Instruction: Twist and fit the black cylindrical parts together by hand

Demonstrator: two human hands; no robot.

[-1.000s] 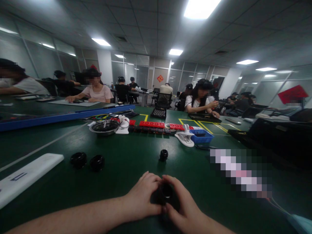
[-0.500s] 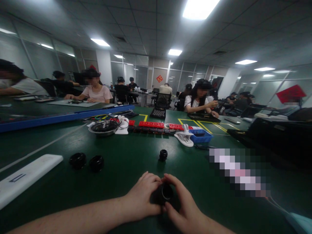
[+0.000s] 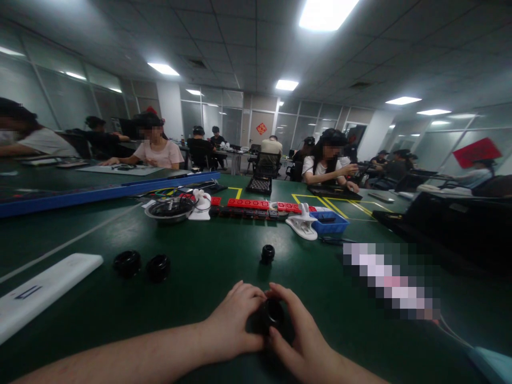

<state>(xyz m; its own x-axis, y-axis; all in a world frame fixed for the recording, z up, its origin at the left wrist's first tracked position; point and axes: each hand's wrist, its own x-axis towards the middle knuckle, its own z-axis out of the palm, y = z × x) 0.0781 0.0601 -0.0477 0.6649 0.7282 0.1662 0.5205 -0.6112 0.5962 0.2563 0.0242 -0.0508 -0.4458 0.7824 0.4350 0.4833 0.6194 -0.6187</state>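
Note:
Low in the middle of the head view, a black hollow cylindrical fitting [image 3: 274, 313] stands between my two hands, its round opening turned upward. My left hand [image 3: 236, 314] is wrapped round its left side, with thumb and fingers curved. From the right, my right hand [image 3: 302, 330] closes on it, index finger over the far side and thumb at the near side. Parts of the fitting are hidden by the fingers. Beyond the hands stands a smaller black ribbed fitting [image 3: 268, 254]. Two more black ring-like fittings, one outer [image 3: 127, 263] and one inner [image 3: 158, 266], lie to the left.
A white bar [image 3: 60, 282] lies at left on the green table [image 3: 192, 298]. Farther back are a metal bowl [image 3: 170, 214], red blocks [image 3: 248, 204], a white clamp [image 3: 303, 228] and a blue tray [image 3: 331, 226]. A blurred-out strip [image 3: 392, 282] lies right. Co-workers sit beyond.
My right thumb has shifted slightly up along the near side of the fitting. The left hand and the other fittings stay in nearly the same places.

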